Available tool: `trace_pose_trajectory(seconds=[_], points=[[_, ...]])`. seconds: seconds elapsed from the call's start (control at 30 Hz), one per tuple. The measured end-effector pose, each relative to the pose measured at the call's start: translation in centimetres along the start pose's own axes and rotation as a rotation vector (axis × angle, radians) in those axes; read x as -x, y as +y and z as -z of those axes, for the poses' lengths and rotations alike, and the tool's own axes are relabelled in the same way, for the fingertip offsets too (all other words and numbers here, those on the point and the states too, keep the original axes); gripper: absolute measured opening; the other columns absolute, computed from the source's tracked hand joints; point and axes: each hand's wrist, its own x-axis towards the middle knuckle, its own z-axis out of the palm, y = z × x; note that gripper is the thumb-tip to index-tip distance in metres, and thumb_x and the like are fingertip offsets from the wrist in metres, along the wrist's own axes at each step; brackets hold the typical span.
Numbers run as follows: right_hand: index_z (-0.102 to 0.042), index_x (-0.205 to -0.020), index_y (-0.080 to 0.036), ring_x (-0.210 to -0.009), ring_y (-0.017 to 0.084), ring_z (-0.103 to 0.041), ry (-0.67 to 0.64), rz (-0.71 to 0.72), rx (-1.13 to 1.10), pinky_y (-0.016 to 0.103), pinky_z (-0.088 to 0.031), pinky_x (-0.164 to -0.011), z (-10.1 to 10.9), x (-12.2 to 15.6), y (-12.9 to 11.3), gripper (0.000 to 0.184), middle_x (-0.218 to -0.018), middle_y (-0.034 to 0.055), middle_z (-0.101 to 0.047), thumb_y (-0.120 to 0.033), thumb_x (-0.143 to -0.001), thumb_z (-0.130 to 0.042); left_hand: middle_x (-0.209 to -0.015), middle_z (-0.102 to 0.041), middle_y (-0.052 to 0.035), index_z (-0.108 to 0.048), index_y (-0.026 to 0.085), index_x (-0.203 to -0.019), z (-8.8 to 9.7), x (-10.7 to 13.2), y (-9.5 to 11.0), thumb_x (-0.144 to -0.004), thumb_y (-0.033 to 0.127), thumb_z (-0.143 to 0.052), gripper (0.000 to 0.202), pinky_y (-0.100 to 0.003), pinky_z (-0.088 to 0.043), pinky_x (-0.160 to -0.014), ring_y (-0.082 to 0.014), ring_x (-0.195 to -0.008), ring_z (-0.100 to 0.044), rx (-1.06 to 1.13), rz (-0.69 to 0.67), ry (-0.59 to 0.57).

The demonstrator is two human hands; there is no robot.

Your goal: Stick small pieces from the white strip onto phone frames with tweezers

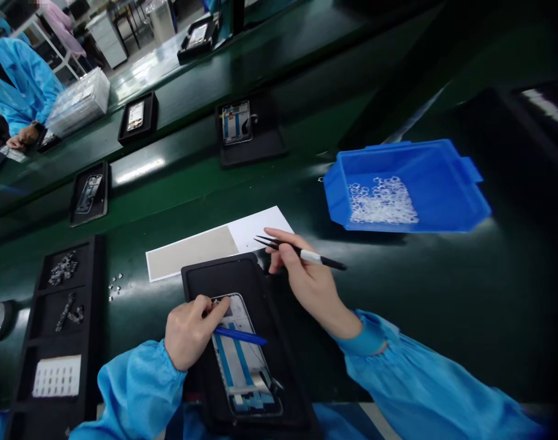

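Note:
A phone frame (244, 373) with blue strips lies in a black tray (279, 360) in front of me. My left hand (190, 327) is closed around a slim blue stick-like tool (244, 335), whose free end points right across the frame. Its thumb and fingertips press at the frame's upper end; what lies under them is hidden. My right hand (313, 287) grips black tweezers (306, 254) with a white band, just right of the tray's top corner. The tweezer tips are apart and point left, over a white sheet (255, 231) with a beige area.
To the right stands a blue bin (448, 195) of small white rings. A black compartment tray (93, 305) with small parts stands left, beside several loose metal pieces (115, 285). Further trays with phone frames (236, 122) lie beyond. A person in blue (22, 79) sits far left.

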Motion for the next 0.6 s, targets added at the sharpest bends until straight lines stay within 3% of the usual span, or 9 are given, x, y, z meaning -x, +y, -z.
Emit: trace_pose_trajectory(seconds=[0.1,0.23,0.3,0.37,0.5,0.6], points=[[-0.058,-0.107,-0.021,-0.059,0.014,-0.059,0.005,-0.118,-0.100,0.028,-0.052,-0.056,0.0,-0.8,0.2,0.037,-0.075,0.0004,-0.060,-0.056,-0.095,-0.054,-0.079,-0.054,0.0006,-0.067,0.023,-0.112,0.2,-0.1,0.1,-0.091,0.001,-0.044,0.038,-0.023,-0.041,-0.049,-0.0108,-0.056,-0.052,0.034,0.029,-0.041],[-0.060,-0.095,-0.020,-0.062,0.015,-0.061,-0.028,-0.163,-0.098,0.027,-0.054,-0.055,0.3,-2.3,0.0,0.040,-0.077,0.0022,-0.063,-0.059,-0.086,-0.064,-0.082,-0.057,0.0010,-0.067,0.025,-0.111,1.0,-0.6,0.1,-0.084,0.000,-0.046,0.043,-0.024,-0.042,-0.044,-0.0111,-0.050,-0.051,0.047,0.084,-0.202],[-0.063,-0.090,-0.019,-0.059,0.015,-0.061,-0.052,-0.170,-0.052,0.028,-0.054,-0.055,0.3,-3.4,0.1,0.042,-0.074,0.0021,-0.063,-0.061,-0.082,-0.066,-0.085,-0.059,0.0011,-0.067,0.026,-0.112,1.5,-1.2,-0.3,-0.085,0.004,-0.049,0.039,-0.024,-0.044,-0.044,-0.0111,-0.050,-0.054,0.082,0.073,-0.258],[-0.065,-0.084,-0.018,-0.055,0.016,-0.060,-0.078,-0.190,0.012,0.028,-0.053,-0.055,0.2,-4.8,0.3,0.045,-0.065,0.0011,-0.062,-0.062,-0.080,-0.066,-0.089,-0.062,0.0011,-0.066,0.028,-0.116,1.6,-2.3,-1.1,-0.090,0.013,-0.052,0.033,-0.024,-0.047,-0.046,-0.0114,-0.055,-0.059,0.162,0.080,-0.238],[-0.065,-0.079,-0.017,-0.052,0.017,-0.062,-0.100,-0.249,0.070,0.028,-0.052,-0.051,-1.1,-7.4,0.7,0.040,-0.060,0.0020,-0.064,-0.058,-0.075,-0.068,-0.119,-0.067,-0.0042,-0.062,0.028,-0.126,0.4,-6.2,-2.9,-0.094,0.039,-0.057,0.034,-0.027,-0.055,-0.055,-0.0178,-0.076,-0.070,0.166,0.202,-0.164],[-0.060,-0.078,-0.019,-0.055,0.019,-0.065,-0.074,-0.270,0.066,0.027,-0.053,-0.050,-2.3,-8.2,0.7,0.031,-0.063,0.0026,-0.067,-0.049,-0.073,-0.070,-0.143,-0.054,-0.0085,-0.059,0.029,-0.132,-1.1,-9.2,-3.8,-0.092,0.045,-0.060,0.043,-0.034,-0.058,-0.060,-0.0252,-0.085,-0.072,0.050,0.253,-0.305]])
